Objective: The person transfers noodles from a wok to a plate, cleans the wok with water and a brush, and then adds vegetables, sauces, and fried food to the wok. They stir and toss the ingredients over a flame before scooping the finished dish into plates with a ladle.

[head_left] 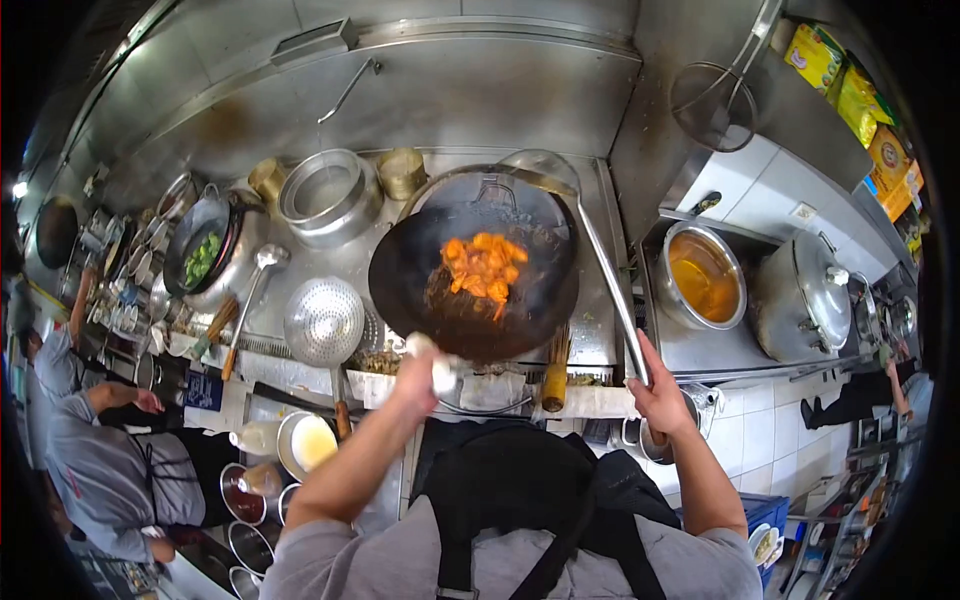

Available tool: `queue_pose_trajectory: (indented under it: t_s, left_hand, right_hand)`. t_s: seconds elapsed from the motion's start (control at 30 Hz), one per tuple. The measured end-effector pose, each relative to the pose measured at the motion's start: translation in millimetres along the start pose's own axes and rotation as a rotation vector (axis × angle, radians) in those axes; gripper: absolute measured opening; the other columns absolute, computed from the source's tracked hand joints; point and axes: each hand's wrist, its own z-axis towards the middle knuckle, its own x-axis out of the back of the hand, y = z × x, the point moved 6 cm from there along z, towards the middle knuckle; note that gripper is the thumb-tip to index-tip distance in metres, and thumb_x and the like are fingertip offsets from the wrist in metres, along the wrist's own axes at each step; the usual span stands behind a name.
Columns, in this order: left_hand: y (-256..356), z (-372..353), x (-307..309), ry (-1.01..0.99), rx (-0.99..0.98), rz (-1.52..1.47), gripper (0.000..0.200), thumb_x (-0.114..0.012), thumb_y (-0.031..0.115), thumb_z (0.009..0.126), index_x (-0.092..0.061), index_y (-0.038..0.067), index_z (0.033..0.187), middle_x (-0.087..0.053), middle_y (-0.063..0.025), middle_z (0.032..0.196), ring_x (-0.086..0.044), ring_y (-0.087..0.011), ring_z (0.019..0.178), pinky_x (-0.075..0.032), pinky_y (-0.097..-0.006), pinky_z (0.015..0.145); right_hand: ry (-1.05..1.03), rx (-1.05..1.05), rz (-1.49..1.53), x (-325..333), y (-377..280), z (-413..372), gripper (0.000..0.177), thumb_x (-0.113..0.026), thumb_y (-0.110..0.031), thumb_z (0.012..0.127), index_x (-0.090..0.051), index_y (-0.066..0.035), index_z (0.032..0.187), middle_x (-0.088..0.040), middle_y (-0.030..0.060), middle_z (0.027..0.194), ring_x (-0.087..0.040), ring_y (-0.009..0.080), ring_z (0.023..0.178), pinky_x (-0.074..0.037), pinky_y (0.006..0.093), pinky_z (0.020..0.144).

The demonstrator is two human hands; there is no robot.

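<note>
A dark wok (pixel 400 270) sits on the stove with orange-coated food pieces (pixel 484 266) in its middle. My left hand (pixel 420 378) is closed round a white cloth (pixel 443 376) at the wok's near edge; motion blurs it slightly. Off to the right, my right hand (pixel 658 388) grips the long metal handle of a ladle (pixel 608 265), whose bowl end reaches up behind the wok. Left of the wok lies a perforated skimmer (pixel 324 320), apart from both hands.
A pot of amber liquid (pixel 737 310) and a lidded pot (pixel 765 325) stand at right. At left are a metal pot (pixel 360 225), a pan with greens (pixel 203 258) and a ladle (pixel 256 300). Co-workers (pixel 85 480) stand at far left; another person is at far right.
</note>
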Motion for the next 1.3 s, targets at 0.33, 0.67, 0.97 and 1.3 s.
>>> queue_pose_trajectory:
  t_s: [0.33, 0.67, 0.97, 1.3]
  left_hand:
    - [-24, 52, 17, -0.107, -0.286, 0.163, 0.015, -0.052, 0.011, 0.092, -0.054, 0.006, 0.107, -0.065, -0.0118, 0.099, -0.068, -0.0266, 0.086, -0.057, -0.0444, 0.068]
    - [71, 49, -48, -0.083, 0.086, 0.123, 0.015, -0.053, 0.02, 0.094, -0.055, 0.006, 0.097, -0.062, -0.0085, 0.078, -0.064, -0.0221, 0.067, -0.05, -0.0395, 0.051]
    - [34, 4, 34, -0.108, -0.063, 0.077, 0.027, -0.051, 0.0, 0.087, -0.053, 0.009, 0.113, -0.067, -0.0072, 0.095, -0.067, -0.0252, 0.089, -0.056, -0.0384, 0.078]
    - [86, -65, -25, -0.105, -0.085, 0.247, 0.021, -0.056, 0.007, 0.086, -0.052, 0.007, 0.107, -0.06, -0.0053, 0.09, -0.06, -0.0189, 0.076, -0.05, -0.0384, 0.066]
  right_hand:
    - [-0.036, 0.0, 0.292, -17, -8, 15, 0.081, -0.053, 0.004, 0.09, -0.019, -0.028, 0.155, -0.048, -0.0007, 0.069, -0.042, 0.0079, 0.047, -0.037, 0.0254, 0.042]
    - [0.046, -0.062, 0.411, -103, -27, -1, 0.079, -0.051, 0.005, 0.089, -0.018, -0.025, 0.155, -0.053, 0.0005, 0.074, -0.043, 0.0078, 0.046, -0.04, 0.0245, 0.042]
    - [0.041, -0.105, 0.314, -114, -48, -55, 0.079, -0.048, 0.006, 0.089, -0.016, -0.022, 0.156, -0.048, 0.0012, 0.065, -0.046, 0.0099, 0.047, -0.043, 0.0273, 0.044]
    - [0.261, 0.098, -0.298, -96, -105, -61, 0.077, -0.049, -0.003, 0.094, -0.009, -0.022, 0.156, -0.061, 0.013, 0.069, -0.058, 0.0221, 0.054, -0.05, 0.0378, 0.056]
